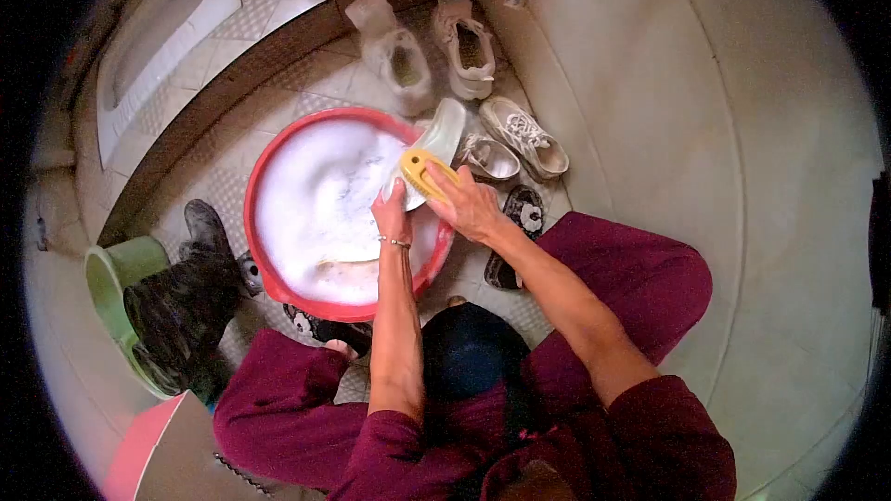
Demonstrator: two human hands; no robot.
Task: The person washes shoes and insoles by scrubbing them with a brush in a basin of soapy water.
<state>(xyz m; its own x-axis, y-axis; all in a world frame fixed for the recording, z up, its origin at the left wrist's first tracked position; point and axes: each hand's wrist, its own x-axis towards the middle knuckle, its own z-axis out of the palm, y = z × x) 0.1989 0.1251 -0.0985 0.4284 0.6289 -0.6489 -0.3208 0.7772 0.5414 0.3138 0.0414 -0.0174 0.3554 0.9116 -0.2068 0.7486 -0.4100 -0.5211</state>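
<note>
A red basin [255, 232] full of white foam stands on the tiled floor in front of me. Over its right rim a pale shoe sole or insole [444, 130] is tilted up, and my left hand [392, 213] grips its lower end. My right hand [464, 204] is closed round a yellow brush [422, 172], which lies against the pale piece. The brush's bristles are hidden. Something thin and yellowish shows in the foam near the front of the basin.
Beyond the basin stand two pale shoes [399, 65] [467, 51], with two white laced shoes [524, 137] [490, 158] to the right. Dark boots [181, 297] and a green tub [111, 269] are at the left. A raised step [223, 97] curves behind; a wall [650, 83] rises at right.
</note>
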